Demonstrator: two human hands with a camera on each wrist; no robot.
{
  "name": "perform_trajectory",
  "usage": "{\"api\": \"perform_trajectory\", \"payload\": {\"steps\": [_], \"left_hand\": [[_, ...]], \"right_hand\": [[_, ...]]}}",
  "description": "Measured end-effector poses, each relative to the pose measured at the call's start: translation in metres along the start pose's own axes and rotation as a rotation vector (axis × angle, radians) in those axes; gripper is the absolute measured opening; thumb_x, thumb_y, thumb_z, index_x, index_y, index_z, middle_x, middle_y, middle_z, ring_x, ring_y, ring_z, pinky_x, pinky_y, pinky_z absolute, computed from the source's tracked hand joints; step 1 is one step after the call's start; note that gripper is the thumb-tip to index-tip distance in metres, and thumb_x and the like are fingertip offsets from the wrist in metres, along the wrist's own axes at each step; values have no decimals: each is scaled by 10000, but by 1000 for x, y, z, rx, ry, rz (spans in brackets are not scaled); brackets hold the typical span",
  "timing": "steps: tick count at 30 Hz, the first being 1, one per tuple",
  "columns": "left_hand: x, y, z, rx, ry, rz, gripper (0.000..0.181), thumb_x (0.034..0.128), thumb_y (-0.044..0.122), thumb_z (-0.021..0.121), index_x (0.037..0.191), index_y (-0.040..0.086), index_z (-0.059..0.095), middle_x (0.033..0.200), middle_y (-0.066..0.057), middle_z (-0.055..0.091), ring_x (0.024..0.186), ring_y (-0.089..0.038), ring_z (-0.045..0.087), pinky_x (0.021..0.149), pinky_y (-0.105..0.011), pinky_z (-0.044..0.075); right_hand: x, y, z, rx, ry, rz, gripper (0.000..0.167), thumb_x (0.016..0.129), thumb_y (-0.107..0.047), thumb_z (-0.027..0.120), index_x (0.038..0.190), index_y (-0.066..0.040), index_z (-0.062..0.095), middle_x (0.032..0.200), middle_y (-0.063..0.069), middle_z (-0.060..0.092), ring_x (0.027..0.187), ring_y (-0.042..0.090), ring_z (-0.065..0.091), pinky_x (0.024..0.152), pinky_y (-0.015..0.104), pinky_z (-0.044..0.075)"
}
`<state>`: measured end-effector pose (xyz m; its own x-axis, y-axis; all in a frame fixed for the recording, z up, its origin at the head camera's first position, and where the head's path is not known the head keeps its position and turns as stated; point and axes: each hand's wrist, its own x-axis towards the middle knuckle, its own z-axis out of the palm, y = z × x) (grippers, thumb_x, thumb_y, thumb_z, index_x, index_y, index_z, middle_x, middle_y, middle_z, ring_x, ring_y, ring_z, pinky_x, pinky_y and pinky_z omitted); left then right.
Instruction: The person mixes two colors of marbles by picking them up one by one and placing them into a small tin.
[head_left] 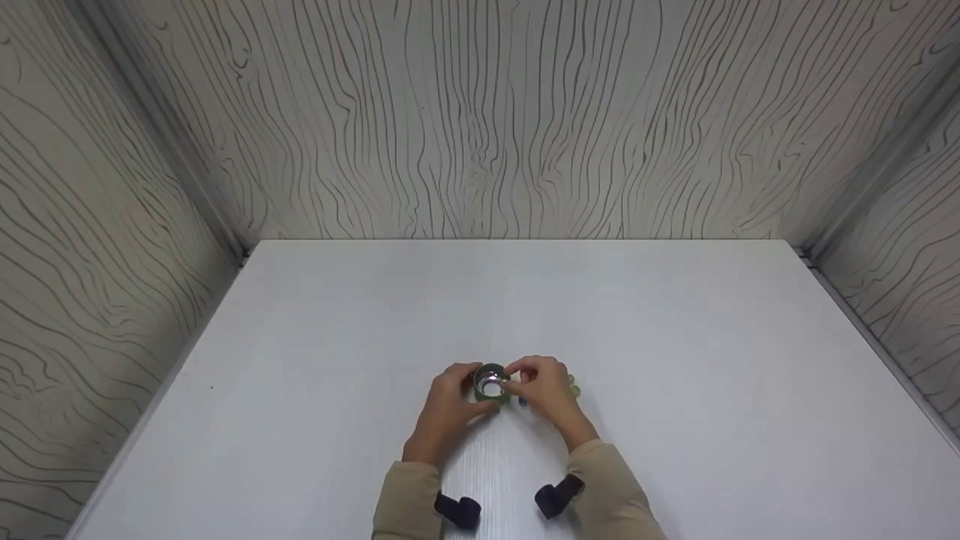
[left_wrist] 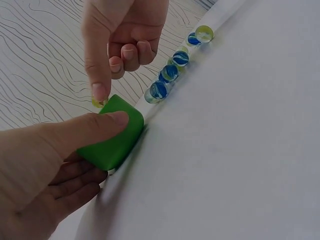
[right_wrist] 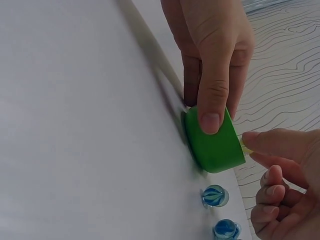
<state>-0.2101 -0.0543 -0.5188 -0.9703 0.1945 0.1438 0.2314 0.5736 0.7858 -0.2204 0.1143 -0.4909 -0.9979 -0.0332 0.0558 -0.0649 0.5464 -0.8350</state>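
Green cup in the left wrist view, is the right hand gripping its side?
No, the left hand grips the green cup, while the right hand pinches a yellow marble at its rim.

Cup (right_wrist: 215, 150) on the table (head_left: 675, 337) — marbles (left_wrist: 169, 73) to its right.

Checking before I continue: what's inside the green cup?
In the head view, the green cup shows a shiny silvery interior; no marble is discernible. The right hand, pinching a yellowish marble at the rim, covers part; wrist views show only the outside.
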Motion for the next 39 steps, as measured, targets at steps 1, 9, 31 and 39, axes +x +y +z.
{"api": "perform_trajectory", "payload": {"steps": [1, 9, 31, 39], "left_hand": [[0, 0, 0, 6, 4, 3, 530, 764, 166, 804, 1235, 27, 604, 1195, -104, 664, 1174, -252, 624, 1062, -381, 503], [0, 1, 1, 11, 10, -17, 547, 764, 197, 806, 1246, 42, 601, 1202, -94, 667, 1193, -247, 617, 1086, -392, 484], [0, 2, 1, -29, -9, -43, 592, 739, 194, 814, 1258, 26, 583, 1241, -115, 646, 1219, -264, 599, 1098, -385, 474], [2, 0, 1, -28, -12, -44, 585, 745, 194, 810, 1255, 18, 584, 1229, -119, 651, 1200, -263, 609, 1088, -386, 484]], "right_hand": [[0, 0, 0, 0, 0, -4, 139, 734, -48, 780, 866, -23, 745, 604, -57, 456, 588, 75, 397, 519, 148, 309], [-7, 3, -6, 20, 20, 36, 139, 753, -61, 768, 890, -48, 747, 633, -51, 451, 617, 80, 408, 528, 156, 321], [-23, 25, -61, -96, -160, -22, 171, 788, -63, 747, 956, -31, 743, 692, 18, 541, 636, 62, 419, 520, 147, 339], [-25, 25, -65, -171, -238, 96, 185, 729, -24, 763, 912, -47, 751, 696, 1, 513, 696, 130, 449, 541, 180, 348]]}}
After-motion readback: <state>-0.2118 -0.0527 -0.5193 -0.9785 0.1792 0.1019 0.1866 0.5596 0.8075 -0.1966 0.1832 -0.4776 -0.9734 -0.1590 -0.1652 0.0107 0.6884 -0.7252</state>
